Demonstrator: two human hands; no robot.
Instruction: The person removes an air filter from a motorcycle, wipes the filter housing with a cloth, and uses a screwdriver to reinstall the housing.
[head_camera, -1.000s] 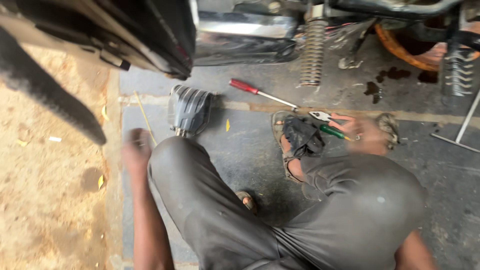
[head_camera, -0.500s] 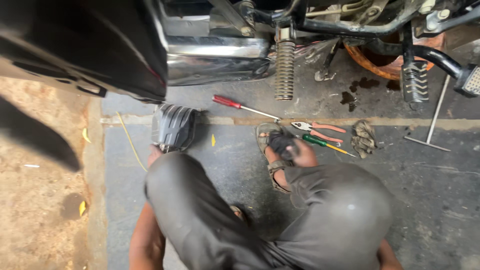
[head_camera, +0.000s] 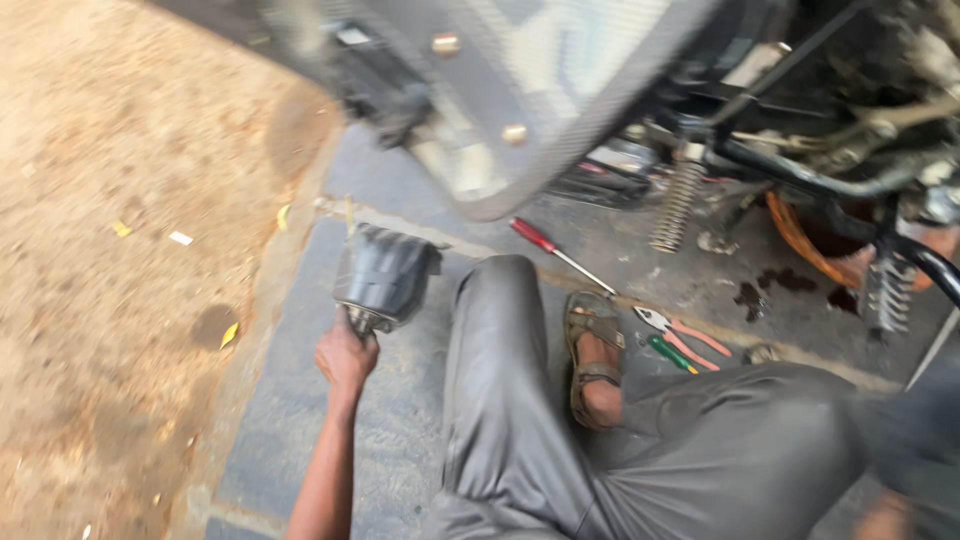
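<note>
Left hand (head_camera: 345, 358): grip closed around the lower end of the dark part (head_camera: 385, 277), which rises above the fist over the paving (head_camera: 300, 420).
Part: rounded, ribbed, dull black metal, blurred.
Right hand: out of sight.
Screwdriver (head_camera: 560, 255): red handle, slim steel shaft.

**No packages, labels, signs or screens showing**

Nothing of that kind is appearing here: no package, no label, no sign and no screen is lying on the paved ground or sitting on the machine above it. The picture is blurring toward the top, so fine marks on the machine cannot be made out.
</note>
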